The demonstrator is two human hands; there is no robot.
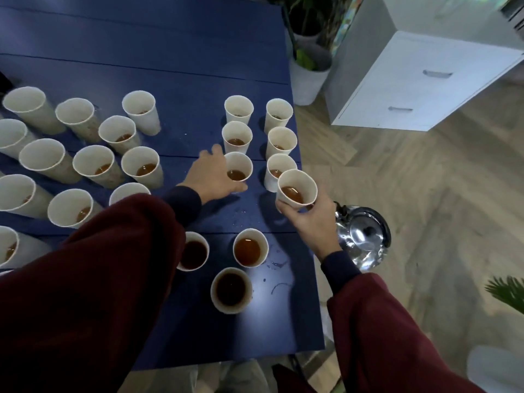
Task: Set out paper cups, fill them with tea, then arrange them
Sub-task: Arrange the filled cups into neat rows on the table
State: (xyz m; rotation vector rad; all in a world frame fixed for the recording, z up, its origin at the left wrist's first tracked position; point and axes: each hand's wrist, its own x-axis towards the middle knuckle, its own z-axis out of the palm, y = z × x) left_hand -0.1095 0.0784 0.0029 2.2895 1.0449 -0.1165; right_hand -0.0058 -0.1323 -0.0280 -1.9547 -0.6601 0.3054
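Tea fills three near cups below our wrists. Our right hand grasps a lifted cup by its base, held level against spills, kettle just to its right; our left hand curls round a standing cup, likely aligning the twin rows beyond our fingers.

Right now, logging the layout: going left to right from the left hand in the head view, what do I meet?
Left hand, gripped paper cup, tea cup in right hand, steel kettle.
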